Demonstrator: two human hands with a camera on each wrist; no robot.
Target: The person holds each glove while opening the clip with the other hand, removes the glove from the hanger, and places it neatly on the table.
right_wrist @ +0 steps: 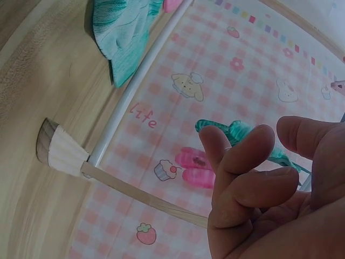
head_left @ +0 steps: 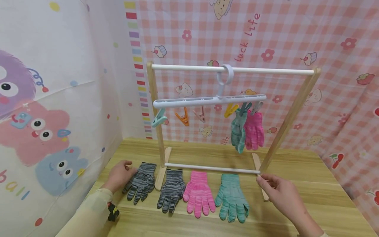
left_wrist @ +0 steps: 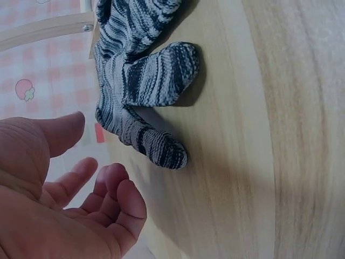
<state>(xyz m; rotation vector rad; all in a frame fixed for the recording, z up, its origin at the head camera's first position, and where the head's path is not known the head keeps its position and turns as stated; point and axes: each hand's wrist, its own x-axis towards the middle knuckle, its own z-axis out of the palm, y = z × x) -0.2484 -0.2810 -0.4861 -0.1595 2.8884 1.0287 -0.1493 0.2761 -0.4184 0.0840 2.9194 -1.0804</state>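
Observation:
My left hand (head_left: 119,176) is beside a black-and-grey knit glove (head_left: 141,182) at the table's left, its fingers loosely bent and holding nothing. In the left wrist view, a gap shows between that hand and the glove fingers. A second black-and-grey glove (head_left: 171,191), a pink glove (head_left: 199,194) and a green glove (head_left: 232,197) lie flat in a row to the right. By the right foot of the wooden rack is my right hand (head_left: 279,194), loosely curled around nothing. Another green glove (head_left: 238,131) and another pink glove (head_left: 254,131) hang from clips on the hanger (head_left: 189,102).
The wooden rack (head_left: 284,120) stands on the table (head_left: 311,177) with a white top bar (head_left: 183,67) and a lower bar (head_left: 207,168). A teal clip (head_left: 159,118), an orange clip (head_left: 183,117), a pinkish clip (head_left: 200,116) and a yellow clip (head_left: 231,110) hang without gloves.

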